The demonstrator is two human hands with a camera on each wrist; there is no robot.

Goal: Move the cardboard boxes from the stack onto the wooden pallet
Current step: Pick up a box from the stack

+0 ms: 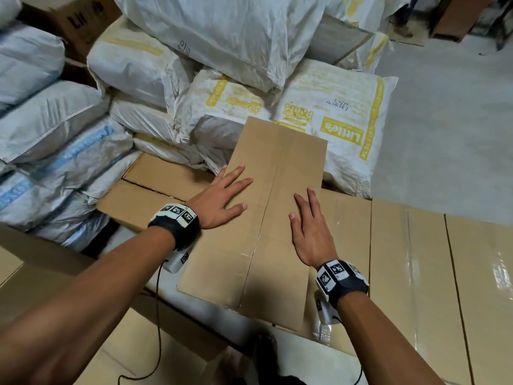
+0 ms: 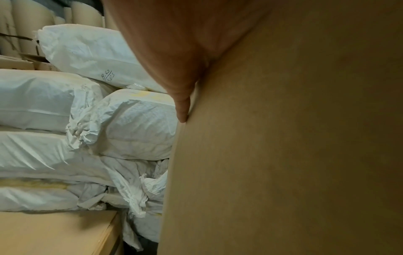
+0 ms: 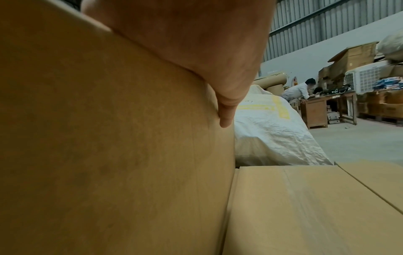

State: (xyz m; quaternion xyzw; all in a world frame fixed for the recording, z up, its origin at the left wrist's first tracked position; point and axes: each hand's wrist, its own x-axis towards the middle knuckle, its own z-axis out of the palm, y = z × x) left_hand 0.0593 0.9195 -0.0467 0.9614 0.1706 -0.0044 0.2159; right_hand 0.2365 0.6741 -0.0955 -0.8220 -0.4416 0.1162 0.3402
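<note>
Head view. Cardboard box [image 1: 266,218], long and taped down its middle seam, lying flat atop a layer of other boxes [image 1: 416,273]. Left hand [image 1: 222,198] spread flat on its left half, fingers straight, gripping nothing; right hand [image 1: 308,234] flat on its right half, likewise straight-fingered and unclenched. Far end of the box pointing at a heap of white woven sacks [image 1: 333,115] printed in yellow — these block the way ahead. More sacks with blue print [image 1: 55,162] piled to the left. Grey floor [image 1: 444,134] at upper right. Tagged wrist bands [image 1: 175,220] on both arms. No pallet discernible.

Left wrist view. Palm and one fingertip of the left hand [image 2: 183,69] pressed against the brown cardboard box [image 2: 283,155], which fills the right side. White sacks [image 2: 65,120] stacked to the left, one with handwritten numbers; a lower box top [image 2: 54,229] at bottom left.

Right wrist view. Right hand [image 3: 207,60] laid flat on the cardboard box [image 3: 109,138] — fingers extended. Neighbouring boxes [image 3: 305,207] below right, a yellow-printed sack [image 3: 272,134] just beyond. Far back, a person in white [image 3: 298,89] leaning on a wooden desk [image 3: 322,107], with stacked cartons [image 3: 353,57] behind.
</note>
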